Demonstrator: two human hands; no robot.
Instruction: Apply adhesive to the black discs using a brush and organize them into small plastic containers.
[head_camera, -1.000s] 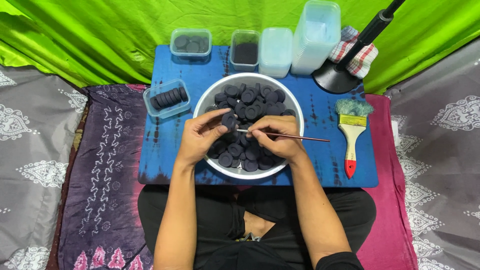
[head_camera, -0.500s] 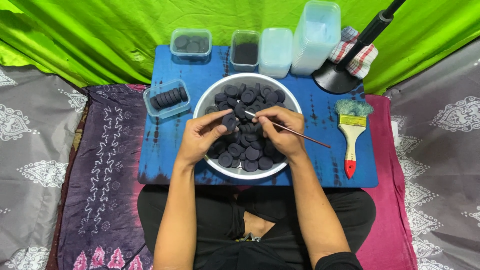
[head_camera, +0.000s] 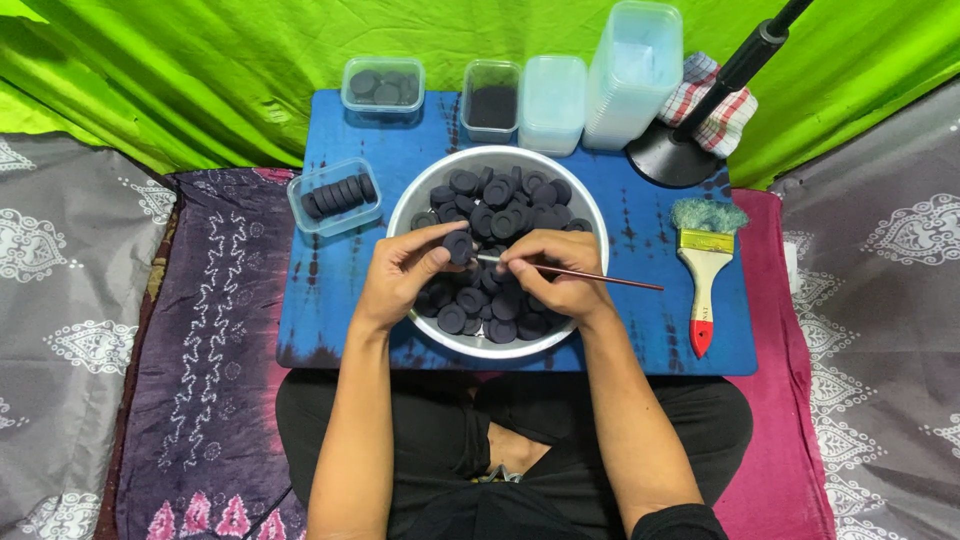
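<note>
left hand (head_camera: 405, 272) pinches a black disc (head_camera: 459, 245); right hand (head_camera: 545, 272) seemingly pokes it with a thin stick (head_camera: 600, 277).

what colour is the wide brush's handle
Pale wood with a red tip, on the wide brush; seen in the head view.

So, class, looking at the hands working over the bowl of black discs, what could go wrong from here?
1. The left hand pinches one black disc only by its fingertips; it might slip back into the metal bowl.
2. The thin brush in the right hand has a long handle reaching past the bowl's rim, so it could knock the wide paintbrush.
</note>
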